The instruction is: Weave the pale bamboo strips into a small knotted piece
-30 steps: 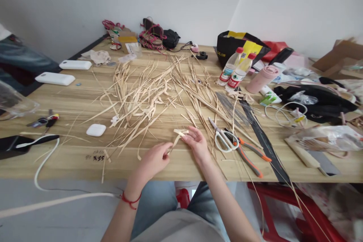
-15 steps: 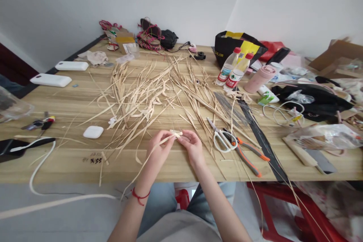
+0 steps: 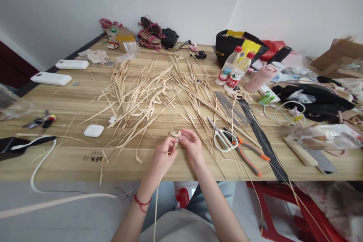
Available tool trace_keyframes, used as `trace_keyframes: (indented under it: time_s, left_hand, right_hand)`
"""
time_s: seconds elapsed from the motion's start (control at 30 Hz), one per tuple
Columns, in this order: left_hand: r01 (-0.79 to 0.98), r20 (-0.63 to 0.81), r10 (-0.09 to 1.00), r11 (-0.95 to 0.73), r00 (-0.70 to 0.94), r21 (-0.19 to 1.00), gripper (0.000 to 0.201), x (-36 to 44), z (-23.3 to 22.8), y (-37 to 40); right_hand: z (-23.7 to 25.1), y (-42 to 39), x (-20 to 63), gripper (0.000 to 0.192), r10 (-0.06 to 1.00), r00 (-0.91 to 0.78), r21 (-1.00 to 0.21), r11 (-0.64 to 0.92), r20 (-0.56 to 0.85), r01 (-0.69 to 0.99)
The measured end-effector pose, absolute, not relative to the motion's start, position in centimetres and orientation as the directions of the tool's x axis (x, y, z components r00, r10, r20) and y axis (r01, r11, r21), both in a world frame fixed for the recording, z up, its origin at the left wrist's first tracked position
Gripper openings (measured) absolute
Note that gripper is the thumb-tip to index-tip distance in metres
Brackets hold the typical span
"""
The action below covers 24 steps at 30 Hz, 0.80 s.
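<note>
My right hand (image 3: 193,144) is closed in a pinch on a small woven piece of pale straw (image 3: 175,134) above the table's front part. Close against it, my left hand (image 3: 166,155) has its fingers curled round a long straw strip (image 3: 155,211), which hangs down past the wrist toward my lap. How the strip joins the woven piece is partly hidden by the fingers. Beyond my hands lies a spread of loose straw strips (image 3: 133,109), with a braided straw length (image 3: 154,100) among them.
White-handled scissors (image 3: 224,140) and orange-grey pliers (image 3: 248,157) lie right of my hands. Two bottles (image 3: 235,73), a pink tumbler (image 3: 261,78) and a black bag (image 3: 227,45) stand at the back right. A white case (image 3: 93,131) and a cable (image 3: 34,170) are at left.
My left hand has dropped slightly and turned, its fingers now curled. The long strip, earlier slanting left over the forearm, now hangs almost straight down. My right hand has barely moved.
</note>
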<state>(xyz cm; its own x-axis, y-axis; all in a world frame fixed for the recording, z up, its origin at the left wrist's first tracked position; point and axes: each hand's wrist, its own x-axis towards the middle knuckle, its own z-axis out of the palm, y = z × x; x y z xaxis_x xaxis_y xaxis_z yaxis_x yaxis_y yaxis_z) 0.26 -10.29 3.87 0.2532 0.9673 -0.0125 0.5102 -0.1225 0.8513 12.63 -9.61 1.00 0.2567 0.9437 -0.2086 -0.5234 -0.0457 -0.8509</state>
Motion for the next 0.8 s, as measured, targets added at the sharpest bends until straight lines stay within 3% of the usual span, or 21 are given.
trace_keyframes:
  time_s: [0.2, 0.8]
  left_hand:
    - [0.550, 0.000, 0.954, -0.174, 0.301, 0.817, 0.023, -0.2, 3.7, -10.2]
    - [0.527, 0.011, 0.937, -0.206, 0.349, 0.825, 0.017, -1.9, 5.0, -11.1]
  right_hand:
    - [1.7, -9.4, 12.4, 0.038, 0.952, 0.199, -0.845, -0.094, -0.230, -0.526]
    - [1.9, -9.2, 13.1, 0.041, 0.917, 0.240, -0.822, -0.139, -0.317, -0.552]
